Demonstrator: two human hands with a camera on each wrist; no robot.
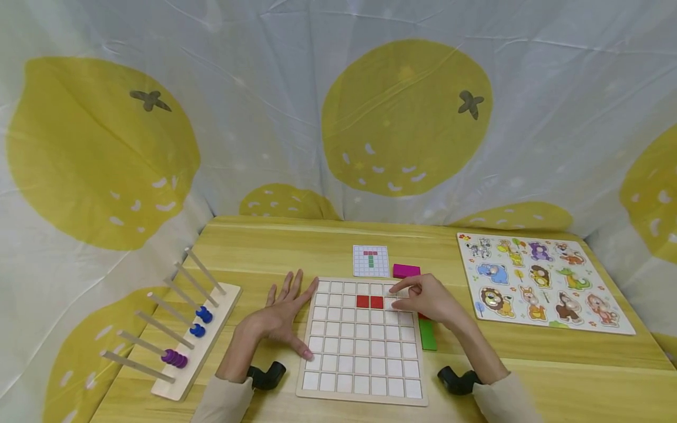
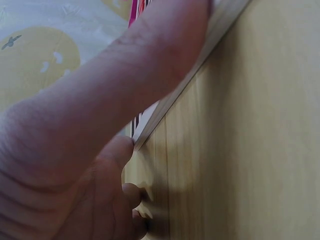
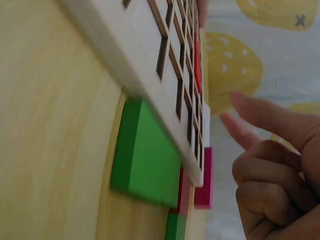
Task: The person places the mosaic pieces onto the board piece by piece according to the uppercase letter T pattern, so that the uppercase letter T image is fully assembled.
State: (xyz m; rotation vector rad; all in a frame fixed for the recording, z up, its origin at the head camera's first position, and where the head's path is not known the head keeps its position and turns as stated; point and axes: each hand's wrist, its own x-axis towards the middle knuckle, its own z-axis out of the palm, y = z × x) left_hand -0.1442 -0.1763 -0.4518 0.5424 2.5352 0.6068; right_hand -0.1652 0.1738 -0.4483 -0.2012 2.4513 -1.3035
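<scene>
A pale wooden grid board (image 1: 362,399) lies flat, with two red square tiles (image 1: 369,302) side by side in its upper part. At the board's left edge my left hand (image 1: 277,317) is spread, its thumb and index finger touching the rim; the left wrist view shows the thumb (image 2: 150,55) close up against that edge. Over the board's upper right hovers my right hand (image 1: 429,298), thumb and index finger extended and apart with nothing visible between them. Its other fingers are curled in the right wrist view. A card (image 1: 371,261) with a red and green T pattern lies behind the board.
Magenta blocks (image 1: 406,271) sit behind the board's right corner, and green blocks (image 1: 428,335) lie along its right edge beside a partly hidden red one. A peg rack (image 1: 182,376) with blue and purple beads stands at the left. An animal puzzle (image 1: 545,282) lies at the right.
</scene>
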